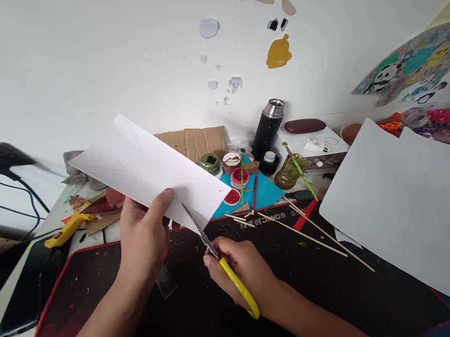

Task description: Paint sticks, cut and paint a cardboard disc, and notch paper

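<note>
My left hand grips the lower edge of a white sheet of paper, thumb on top and fingers behind it. Faint pencil lines show on the sheet, which is held up above the dark mat. In my right hand is a pair of scissors with yellow handles. Its blades are at the paper's lower edge, right of my left thumb, with one blade lying over the sheet. My right fingers are wrapped round the handles and partly hidden by them.
Thin wooden sticks lie on the black mat. Behind are paint pots, a black thermos and a jar. Large white sheets lie on the right. A yellow glue gun and a phone are on the left.
</note>
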A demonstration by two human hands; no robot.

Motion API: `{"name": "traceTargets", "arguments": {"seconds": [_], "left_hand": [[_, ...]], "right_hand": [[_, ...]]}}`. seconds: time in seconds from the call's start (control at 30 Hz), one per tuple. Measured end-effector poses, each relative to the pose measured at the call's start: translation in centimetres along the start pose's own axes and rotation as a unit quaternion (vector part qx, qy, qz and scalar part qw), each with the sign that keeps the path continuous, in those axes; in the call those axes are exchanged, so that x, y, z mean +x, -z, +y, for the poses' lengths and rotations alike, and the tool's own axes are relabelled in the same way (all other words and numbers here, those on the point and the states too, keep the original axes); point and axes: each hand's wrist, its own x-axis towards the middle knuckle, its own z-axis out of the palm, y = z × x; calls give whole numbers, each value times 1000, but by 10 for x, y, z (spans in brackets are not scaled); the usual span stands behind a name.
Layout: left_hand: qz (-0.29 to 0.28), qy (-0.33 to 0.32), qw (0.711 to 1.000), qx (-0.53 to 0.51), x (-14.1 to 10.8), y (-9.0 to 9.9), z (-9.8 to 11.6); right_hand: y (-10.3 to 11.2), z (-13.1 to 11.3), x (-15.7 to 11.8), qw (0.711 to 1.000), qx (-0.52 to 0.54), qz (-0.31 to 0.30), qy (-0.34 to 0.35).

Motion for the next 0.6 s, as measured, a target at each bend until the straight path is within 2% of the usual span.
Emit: {"name": "traceTargets", "arguments": {"seconds": [0.37, 0.6], "left_hand": [[-15, 8, 1000, 14, 2, 7, -4], [3, 18, 1000, 21, 3, 3, 0]], "right_hand": [[2, 1, -2, 991, 97, -73, -54], [2, 2, 1, 984, 139, -91, -70]]}}
